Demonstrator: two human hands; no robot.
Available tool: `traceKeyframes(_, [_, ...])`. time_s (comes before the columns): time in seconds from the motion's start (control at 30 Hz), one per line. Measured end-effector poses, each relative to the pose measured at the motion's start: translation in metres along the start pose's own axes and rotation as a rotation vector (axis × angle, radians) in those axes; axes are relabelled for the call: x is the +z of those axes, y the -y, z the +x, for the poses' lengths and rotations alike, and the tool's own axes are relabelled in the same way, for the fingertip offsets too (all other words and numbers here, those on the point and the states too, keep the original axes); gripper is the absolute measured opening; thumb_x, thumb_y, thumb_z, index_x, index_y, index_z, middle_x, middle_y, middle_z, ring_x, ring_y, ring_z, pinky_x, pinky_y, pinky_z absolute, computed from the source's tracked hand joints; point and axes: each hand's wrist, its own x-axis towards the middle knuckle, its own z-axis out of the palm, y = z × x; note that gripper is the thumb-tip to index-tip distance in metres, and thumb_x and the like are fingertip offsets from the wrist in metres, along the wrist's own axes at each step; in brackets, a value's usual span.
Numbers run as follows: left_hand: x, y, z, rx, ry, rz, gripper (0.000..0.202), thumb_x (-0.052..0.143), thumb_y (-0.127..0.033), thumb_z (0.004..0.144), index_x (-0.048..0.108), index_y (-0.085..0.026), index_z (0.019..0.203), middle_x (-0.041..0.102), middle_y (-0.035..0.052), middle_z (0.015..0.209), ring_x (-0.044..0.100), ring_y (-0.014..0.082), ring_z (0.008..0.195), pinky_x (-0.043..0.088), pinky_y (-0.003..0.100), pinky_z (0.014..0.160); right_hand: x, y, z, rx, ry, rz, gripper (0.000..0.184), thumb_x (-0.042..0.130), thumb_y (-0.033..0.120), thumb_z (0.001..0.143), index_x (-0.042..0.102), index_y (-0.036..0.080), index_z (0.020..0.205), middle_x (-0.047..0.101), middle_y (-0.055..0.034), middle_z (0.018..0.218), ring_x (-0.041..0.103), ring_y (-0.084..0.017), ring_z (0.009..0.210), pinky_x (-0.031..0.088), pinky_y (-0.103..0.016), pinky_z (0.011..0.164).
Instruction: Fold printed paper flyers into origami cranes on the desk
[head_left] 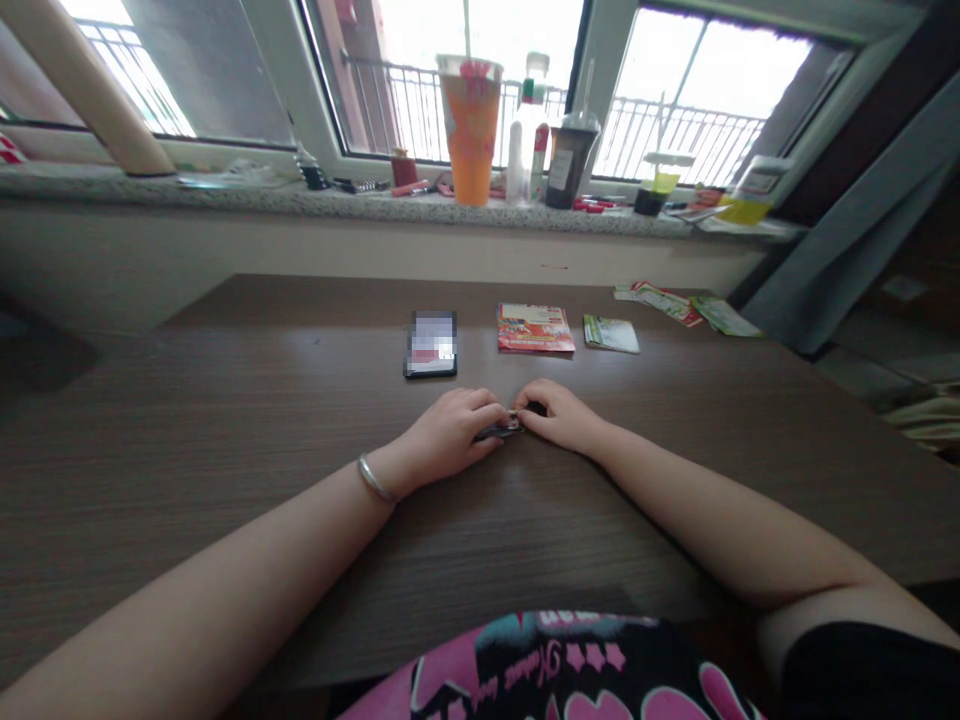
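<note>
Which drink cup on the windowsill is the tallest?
The orange cup, leftmost of them; the dark cup and the small yellow-green cup to its right stand lower.

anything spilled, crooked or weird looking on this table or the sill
Nothing is spilled or broken. The cups on the windowsill stand upright, and the phone, red packet and green card lie flat on the table. Only the leaflets at the far right are fanned askew. Left hand and right hand pinch a small metal thing.
</note>
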Motion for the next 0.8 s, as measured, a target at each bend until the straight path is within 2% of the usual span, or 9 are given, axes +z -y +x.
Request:
traceKeyframes(0.17, [-0.001, -0.001, 0.001, -0.010, -0.023, -0.149, 0.010, 0.050, -0.022, 0.090, 0.059, -0.018, 0.095, 0.061, 0.0062, 0.094, 0.056, 0.0182, 0.088, 0.044, 0.031, 0.081, -0.002, -0.002, 0.001, -0.144, 0.078, 0.034, 0.014, 0.054, 0.018, 0.085, 0.062, 0.018, 0.073, 0.068, -0.0043, 0.080, 0.059, -0.018, 0.083, 0.044, -0.034, 0.084])
traceKeyframes(0.3, [-0.002, -0.003, 0.002, -0.040, -0.012, -0.247, 0.009, 0.048, -0.021, 0.091, 0.057, -0.017, 0.088, 0.060, 0.0054, 0.091, 0.054, 0.0181, 0.090, 0.045, 0.031, 0.082, -0.001, -0.004, 0.002, -0.262, 0.133, 0.039, 0.015, 0.052, 0.017, 0.087, 0.063, 0.018, 0.077, 0.070, -0.0051, 0.091, 0.061, -0.018, 0.090, 0.041, -0.037, 0.092])
traceKeyframes(0.53, [0.000, 0.000, 0.001, -0.106, -0.052, -0.234, 0.007, 0.050, -0.018, 0.087, 0.057, -0.017, 0.090, 0.060, 0.0063, 0.094, 0.054, 0.0189, 0.090, 0.046, 0.033, 0.083, 0.001, -0.003, 0.000, -0.213, 0.057, -0.003, 0.010, 0.058, 0.018, 0.084, 0.064, 0.019, 0.077, 0.070, -0.0050, 0.099, 0.061, -0.019, 0.098, 0.039, -0.039, 0.096])
traceKeyframes(0.8, [0.006, 0.008, 0.000, -0.082, -0.092, -0.083, 0.006, 0.055, -0.016, 0.086, 0.059, -0.018, 0.089, 0.062, 0.0069, 0.098, 0.056, 0.0196, 0.094, 0.046, 0.034, 0.086, 0.005, -0.011, 0.001, -0.090, 0.007, -0.023, 0.009, 0.064, 0.023, 0.081, 0.063, 0.019, 0.072, 0.069, -0.0054, 0.101, 0.060, -0.020, 0.100, 0.040, -0.041, 0.096])
